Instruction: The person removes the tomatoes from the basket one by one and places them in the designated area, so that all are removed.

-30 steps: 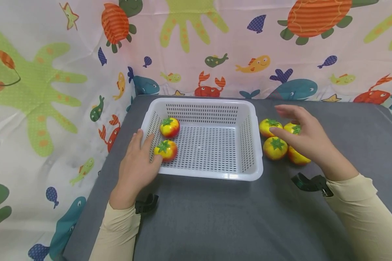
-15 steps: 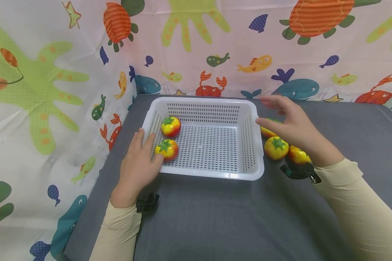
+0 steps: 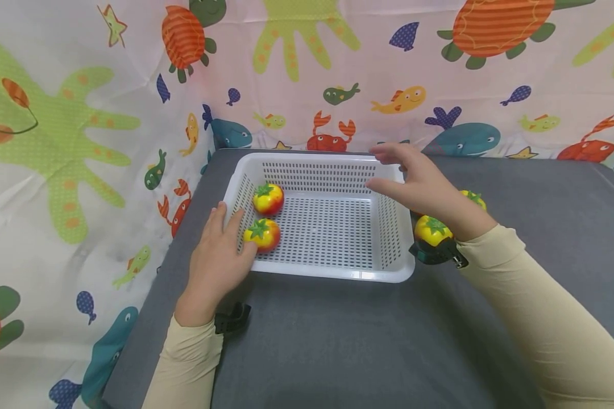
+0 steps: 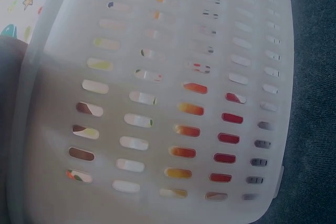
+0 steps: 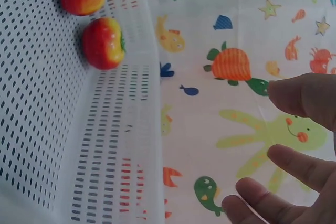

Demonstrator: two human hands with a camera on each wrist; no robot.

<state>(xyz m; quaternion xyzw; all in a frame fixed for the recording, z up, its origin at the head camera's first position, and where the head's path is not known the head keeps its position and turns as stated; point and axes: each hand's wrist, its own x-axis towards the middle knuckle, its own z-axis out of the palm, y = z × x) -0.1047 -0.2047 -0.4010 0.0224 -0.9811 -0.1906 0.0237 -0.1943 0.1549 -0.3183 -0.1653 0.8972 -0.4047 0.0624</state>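
A white perforated plastic basket (image 3: pixel 314 274) stands on the dark table. Two yellow-red tomato-like fruits with green star-shaped tops, a rear one (image 3: pixel 268 199) and a front one (image 3: pixel 262 235), sit at its left end. My left hand (image 3: pixel 217 264) rests at the basket's left rim, fingers spread, thumb close to the front fruit. Over the basket's right rear corner hovers my right hand (image 3: pixel 422 184), its fingers spread and holding nothing. Beneath that arm, outside the basket, more such fruits show, a nearer one (image 3: pixel 432 229) and a farther one (image 3: pixel 474 199); others are hidden.
A cloth printed with sea animals (image 3: pixel 307 74) hangs behind and left of the dark grey table (image 3: pixel 332 341). Each wrist carries a black strap; the right strap (image 3: pixel 435 251) overlaps the nearer outside fruit in the head view.
My right hand has moved left from above the fruits outside to over the basket's right rear corner, its fingers staying spread. The left hand and the basket stay put.
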